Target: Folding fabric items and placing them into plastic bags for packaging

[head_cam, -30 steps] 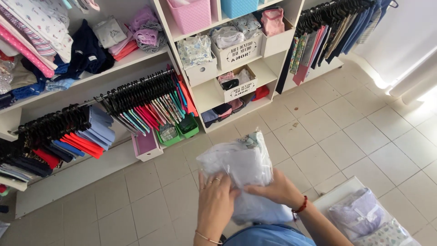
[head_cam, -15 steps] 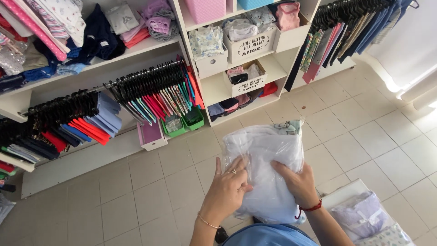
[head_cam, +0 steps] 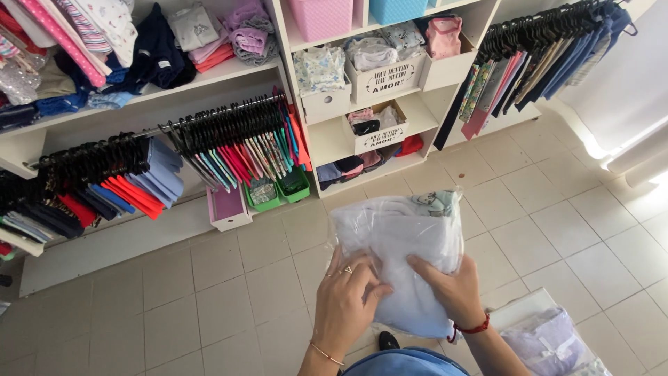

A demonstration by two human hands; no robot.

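Clothes racks [head_cam: 229, 150] and shelves [head_cam: 362, 90] line the tiled floor [head_cam: 543, 209]; above it, a clear-bagged pale garment [head_cam: 400, 244] is gripped flat by the left hand [head_cam: 344, 299] and right hand [head_cam: 452, 289], apparently for smoothing.

A folded pale blue garment sealed in a clear, crinkled plastic bag [head_cam: 400, 257] is held up in the air above the tiled floor, its flat face turned towards the camera. A small printed patch in blue-green shows at its upper right corner. Both hands grip its lower half, one at each side.
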